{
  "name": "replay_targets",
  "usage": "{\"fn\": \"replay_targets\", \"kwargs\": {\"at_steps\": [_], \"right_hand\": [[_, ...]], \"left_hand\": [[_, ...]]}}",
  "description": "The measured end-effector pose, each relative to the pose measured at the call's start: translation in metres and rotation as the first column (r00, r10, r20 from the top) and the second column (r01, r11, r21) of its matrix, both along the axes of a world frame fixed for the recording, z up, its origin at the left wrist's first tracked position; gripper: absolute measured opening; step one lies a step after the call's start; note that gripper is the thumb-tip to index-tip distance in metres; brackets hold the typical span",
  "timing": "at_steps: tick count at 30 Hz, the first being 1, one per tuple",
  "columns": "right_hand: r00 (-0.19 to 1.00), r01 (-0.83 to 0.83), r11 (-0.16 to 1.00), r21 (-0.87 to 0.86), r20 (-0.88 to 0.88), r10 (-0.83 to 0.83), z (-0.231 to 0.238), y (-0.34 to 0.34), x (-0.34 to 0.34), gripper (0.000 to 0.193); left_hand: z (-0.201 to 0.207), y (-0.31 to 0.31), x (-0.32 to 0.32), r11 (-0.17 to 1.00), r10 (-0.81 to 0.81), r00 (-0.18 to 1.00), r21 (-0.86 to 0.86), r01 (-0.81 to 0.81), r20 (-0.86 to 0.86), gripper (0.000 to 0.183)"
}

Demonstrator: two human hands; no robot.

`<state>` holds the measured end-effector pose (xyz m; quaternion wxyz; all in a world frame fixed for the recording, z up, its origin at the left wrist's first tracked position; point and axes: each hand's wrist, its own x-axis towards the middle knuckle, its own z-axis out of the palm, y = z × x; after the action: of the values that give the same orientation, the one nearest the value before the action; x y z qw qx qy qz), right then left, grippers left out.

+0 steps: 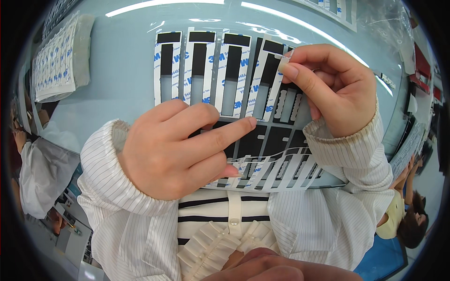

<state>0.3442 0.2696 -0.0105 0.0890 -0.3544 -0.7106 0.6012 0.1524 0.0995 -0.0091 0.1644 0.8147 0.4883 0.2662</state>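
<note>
Between the thumb and forefinger of my right hand (pixel 335 89) is the end of a thin white strip (pixel 285 60), at the upper right of a slim rectangular adhesive frame (pixel 251 99). This frame is white with blue print and lies slightly tilted over black parts. My left hand (pixel 171 147) reaches across from the left, its forefinger stretched out to the frame's lower end and its other fingers loosely bent. Three similar frames, one of them a middle one (pixel 187 77), lie in a row to the left, with black pieces showing inside them. My left hand hides what lies below these.
Close to my body lies a sheet of white liner strips (pixel 300 180) over black parts (pixel 276 140). A plastic-wrapped stack of blue-printed white sheets (pixel 56 65) rests at the far left of the table. Crumpled clear plastic (pixel 386 23) is at the far right. Other people are beyond both sides.
</note>
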Motion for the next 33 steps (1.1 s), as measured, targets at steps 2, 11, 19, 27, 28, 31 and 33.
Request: {"fn": "replay_targets", "kwargs": {"at_steps": [2,11,19,27,28,31,33], "right_hand": [[1.000,0.000,1.000,0.005,-0.006,0.000,0.000,0.000,0.000,0.014],[0.999,-0.023,0.997,0.070,-0.033,0.025,-0.001,-0.001,0.002,0.015],[1.000,-0.022,0.996,0.082,-0.020,0.023,-0.001,-0.002,0.003,0.014],[0.996,-0.085,0.948,0.306,0.030,0.080,0.003,-0.004,0.007,0.014],[0.994,-0.103,0.928,0.357,0.014,0.104,0.003,-0.004,0.007,0.013],[0.983,-0.132,0.842,0.523,-0.038,0.178,-0.002,0.001,0.008,0.013],[0.986,-0.123,0.849,0.514,-0.031,0.162,-0.005,0.002,0.006,0.012]], "left_hand": [[-0.001,0.000,0.000,1.000,0.000,1.000,-0.003,0.000,-0.020,0.038],[-0.001,0.000,0.003,1.000,-0.011,0.998,0.004,0.011,-0.058,0.042],[-0.003,-0.003,0.010,1.000,-0.002,0.982,-0.006,0.001,-0.189,0.046],[-0.001,-0.002,0.011,0.999,0.006,0.985,-0.052,-0.016,-0.174,0.044],[-0.001,-0.002,0.011,0.998,0.005,0.984,-0.054,-0.015,-0.177,0.044],[0.000,0.000,0.010,0.999,0.000,0.986,-0.037,-0.006,-0.168,0.042],[-0.002,0.000,0.010,1.000,-0.007,0.986,-0.031,0.002,-0.168,0.042]]}}
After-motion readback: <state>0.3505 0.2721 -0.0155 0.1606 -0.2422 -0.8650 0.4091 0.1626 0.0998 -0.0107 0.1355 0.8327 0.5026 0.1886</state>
